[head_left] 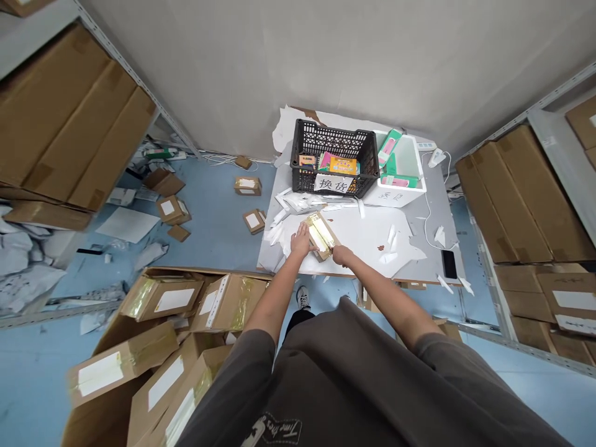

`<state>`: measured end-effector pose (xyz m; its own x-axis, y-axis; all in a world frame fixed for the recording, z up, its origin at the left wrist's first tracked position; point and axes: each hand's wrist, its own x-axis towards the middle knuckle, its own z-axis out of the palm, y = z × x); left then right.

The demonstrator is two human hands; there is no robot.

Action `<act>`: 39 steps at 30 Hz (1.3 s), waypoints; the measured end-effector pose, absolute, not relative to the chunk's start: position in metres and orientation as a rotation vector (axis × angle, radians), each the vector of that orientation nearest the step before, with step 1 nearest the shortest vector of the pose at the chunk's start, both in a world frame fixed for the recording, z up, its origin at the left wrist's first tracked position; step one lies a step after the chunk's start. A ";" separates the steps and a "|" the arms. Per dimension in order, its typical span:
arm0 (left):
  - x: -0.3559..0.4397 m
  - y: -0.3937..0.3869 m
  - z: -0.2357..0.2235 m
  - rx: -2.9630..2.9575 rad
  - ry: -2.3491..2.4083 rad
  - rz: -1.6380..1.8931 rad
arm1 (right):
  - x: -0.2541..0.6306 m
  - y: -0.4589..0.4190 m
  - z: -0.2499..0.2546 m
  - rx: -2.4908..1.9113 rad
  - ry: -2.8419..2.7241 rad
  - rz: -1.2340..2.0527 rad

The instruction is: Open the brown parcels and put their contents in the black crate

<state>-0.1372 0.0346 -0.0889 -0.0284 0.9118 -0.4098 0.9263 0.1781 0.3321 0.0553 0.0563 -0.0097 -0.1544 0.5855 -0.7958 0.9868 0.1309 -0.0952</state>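
A small brown cardboard box [322, 234] with a white label and shiny yellowish tape lies at a slant near the table's front edge. My left hand [300, 241] grips its left side, fingers along the edge and thumb at the near part. At the box's lower right corner is my right hand [343, 255], closed in a fist around something small that I cannot make out. White paper [358, 230] covers the tabletop under the box, with torn strips scattered about.
Behind the box stand a black plastic crate [335, 139] holding colourful packets and a white bin [404, 195] with green boxes. A phone [449, 264] lies at the table's right. To my left, a large open carton [107, 347] is full of taped boxes. Shelves with cartons [526, 192] flank both sides.
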 end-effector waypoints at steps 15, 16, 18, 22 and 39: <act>-0.125 0.034 -0.091 1.713 1.966 -0.107 | 0.078 0.038 -0.008 1.544 1.830 -0.870; -0.125 0.034 -0.090 1.717 1.968 -0.121 | 0.080 0.037 -0.008 1.551 1.839 -0.878; -0.124 0.035 -0.088 1.723 1.966 -0.158 | 0.083 0.035 -0.007 1.562 1.850 -0.897; -0.122 0.036 -0.080 1.737 1.968 -0.219 | 0.092 0.028 -0.006 1.583 1.878 -0.906; -0.072 0.016 -0.053 2.025 1.944 0.014 | 0.221 0.013 -0.024 1.891 1.971 -0.937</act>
